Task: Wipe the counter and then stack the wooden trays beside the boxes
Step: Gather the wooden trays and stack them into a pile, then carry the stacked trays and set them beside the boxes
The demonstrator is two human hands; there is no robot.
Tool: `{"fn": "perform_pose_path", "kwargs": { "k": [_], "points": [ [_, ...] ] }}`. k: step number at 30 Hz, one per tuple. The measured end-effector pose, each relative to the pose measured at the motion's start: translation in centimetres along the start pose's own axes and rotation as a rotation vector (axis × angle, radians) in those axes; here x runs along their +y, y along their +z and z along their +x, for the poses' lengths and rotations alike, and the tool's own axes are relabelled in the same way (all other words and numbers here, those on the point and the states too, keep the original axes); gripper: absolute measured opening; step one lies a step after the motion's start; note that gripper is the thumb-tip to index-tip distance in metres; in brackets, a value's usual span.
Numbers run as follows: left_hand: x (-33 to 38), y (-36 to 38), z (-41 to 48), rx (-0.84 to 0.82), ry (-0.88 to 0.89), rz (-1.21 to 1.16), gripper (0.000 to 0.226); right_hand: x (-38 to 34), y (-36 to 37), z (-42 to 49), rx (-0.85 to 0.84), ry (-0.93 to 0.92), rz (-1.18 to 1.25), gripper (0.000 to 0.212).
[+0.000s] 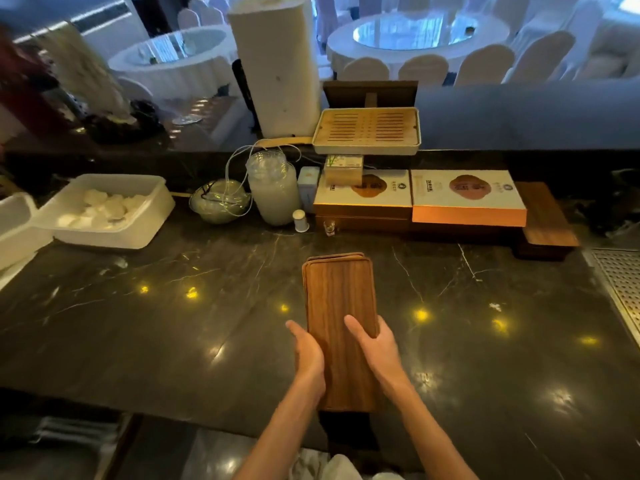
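Both hands grip one stack of wooden trays [341, 306] at the middle of the dark marble counter [173, 323]. Left hand [308, 358]: closed along the stack's left long edge, thumb lying up the side. Right hand [375, 348]: thumb pressed flat on the top tray, remaining fingers wrapped around the right long edge. The stack lies lengthwise, pointing away from the person; its near end overhangs or meets the counter's front edge, which of the two cannot be told. At the far end, the rims of at least two lower trays show slightly offset beneath the top one. Whether the stack rests on the counter or is lifted just clear of it cannot be told.

Two flat boxes [467, 199] with white lids and orange sides sit side by side at the back of the counter, well apart from the held stack. Immediately right of the boxes, touching or just beside them, another wooden tray [547, 216] lies on a darker block.

Left of the boxes stand a small shot glass [329, 228], a small white shaker [300, 220], and a tall clear jar [275, 190]. A white plastic tub [114, 233] holding rolled white cloths sits at the far left. A slatted bamboo tray [367, 131] rests on the raised ledge behind the boxes, beside a tall white column [277, 71]. A perforated metal drain grid [620, 285] occupies the counter's right edge.
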State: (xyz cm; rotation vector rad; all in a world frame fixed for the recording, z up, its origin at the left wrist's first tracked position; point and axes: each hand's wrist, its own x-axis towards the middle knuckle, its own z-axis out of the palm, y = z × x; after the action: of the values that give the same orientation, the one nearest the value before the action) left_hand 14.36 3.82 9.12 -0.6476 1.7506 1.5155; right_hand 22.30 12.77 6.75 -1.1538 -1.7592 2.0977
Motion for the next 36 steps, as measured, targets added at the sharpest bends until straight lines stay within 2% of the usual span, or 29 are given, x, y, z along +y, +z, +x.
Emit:
{"fn": "perform_pose_path", "kwargs": {
  "k": [2, 4, 6, 8, 10, 12, 16, 18, 20, 22, 25, 26, 29, 30, 32, 36],
  "points": [
    [-1.4, -1.6, -3.2, -0.205, 0.150, 0.024, 0.075, -0.5, -1.0, -1.5, -0.006, -0.026, -0.023, 0.082],
    [-3.4, -3.5, -5.7, -0.321, 0.255, 0.125, 0.068, -0.6, -2.2, -3.4, -0.006, -0.019, 0.030, 0.074],
    [-6.6, -5.1, -7.6, -0.390, 0.150, 0.101, 0.074, -0.2, -3.7, -5.7, 0.011, -0.012, 0.097, 0.065],
    [-10.4, -5.2, -9.2, -0.496, -0.019, -0.134, 0.072, 0.2, -5.4, -8.0, 0.035, -0.018, 0.129, 0.060],
    [-14.4, -3.8, -11.3, -0.499, -0.055, -0.436, 0.065, 0.7, -6.8, -10.4, 0.049, -0.023, 0.148, 0.059],
    [-17.1, -1.7, -13.8, -0.447, 0.025, -0.639, 0.064, 1.3, -8.1, -12.6, 0.053, -0.027, 0.172, 0.057],
    [-19.4, 1.1, -19.3, -0.357, 0.064, -0.732, 0.064, 1.3, -10.6, -17.1, 0.058, -0.050, 0.124, 0.069],
    [-20.4, 1.0, -20.8, -0.339, 0.086, -0.721, 0.061, 0.4, -12.5, -18.8, -0.007, -0.051, 0.022, 0.085],
    [-20.5, 0.9, -22.0, -0.362, 0.098, -0.678, 0.071, -2.7, -14.9, -19.8, -0.075, -0.132, -0.072, 0.085],
    [-20.9, 1.0, -22.7, -0.371, 0.072, -0.629, 0.075, -7.9, -17.4, -19.5, -0.011, -0.300, -0.137, 0.082],
    [-21.6, 1.9, -24.1, -0.430, 0.103, -0.622, 0.055, -16.8, -19.2, -18.2, 0.085, -0.537, -0.459, 0.092],
    [-21.9, 2.4, -24.5, -0.452, 0.113, -0.604, 0.055, -18.7, -19.0, -17.8, 0.048, -0.526, -0.638, 0.095],
    [-22.8, 3.6, -25.5, -0.542, 0.085, -0.576, 0.077, -20.8, -17.6, -18.1, -0.213, -0.259, -1.145, 0.101],
    [-23.1, 4.0, -25.5, -0.567, 0.073, -0.581, 0.081, -20.8, -17.6, -18.4, -0.258, -0.204, -1.208, 0.098],
    [-23.2, 4.7, -25.3, -0.575, 0.060, -0.582, 0.084, -20.3, -18.4, -18.7, -0.245, -0.179, -1.185, 0.093],
    [-22.5, 5.8, -24.5, -0.466, -0.010, -0.519, 0.100, -19.3, -21.5, -18.5, -0.177, -0.160, -1.205, 0.091]
  ]
}}
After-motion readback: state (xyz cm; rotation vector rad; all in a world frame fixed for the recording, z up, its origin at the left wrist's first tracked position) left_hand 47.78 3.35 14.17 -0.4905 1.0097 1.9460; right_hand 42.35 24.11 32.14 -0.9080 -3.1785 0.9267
